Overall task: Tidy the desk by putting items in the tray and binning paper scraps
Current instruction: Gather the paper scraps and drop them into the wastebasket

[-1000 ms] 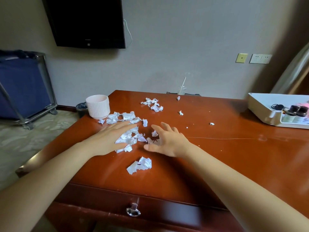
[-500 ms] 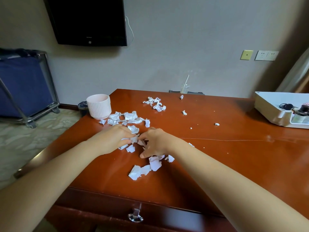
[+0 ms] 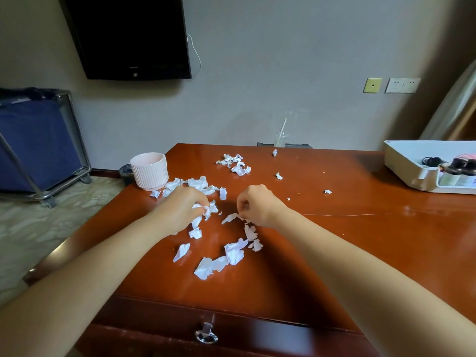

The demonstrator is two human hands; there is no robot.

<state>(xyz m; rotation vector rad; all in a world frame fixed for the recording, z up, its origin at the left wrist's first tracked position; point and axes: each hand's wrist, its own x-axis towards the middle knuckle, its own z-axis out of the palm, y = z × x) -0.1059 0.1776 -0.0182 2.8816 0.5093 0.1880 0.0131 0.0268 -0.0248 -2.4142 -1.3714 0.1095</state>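
Paper scraps (image 3: 233, 253) lie scattered under and between my hands, just right of the pink cup (image 3: 149, 171). My left hand (image 3: 185, 204), nearer the cup, bunches several pieces in curled fingers; my right hand (image 3: 257, 204) pinches one piece. The bin (image 3: 126, 172) stands on the floor just left of the cup, so I judge the left hand has the shorter carry. The desk (image 3: 334, 253) runs on to the white tray (image 3: 401, 161), far right of the cup.

left hand (image 3: 180, 211): bare | right hand (image 3: 258, 204): bare | forearms: bare to frame edge
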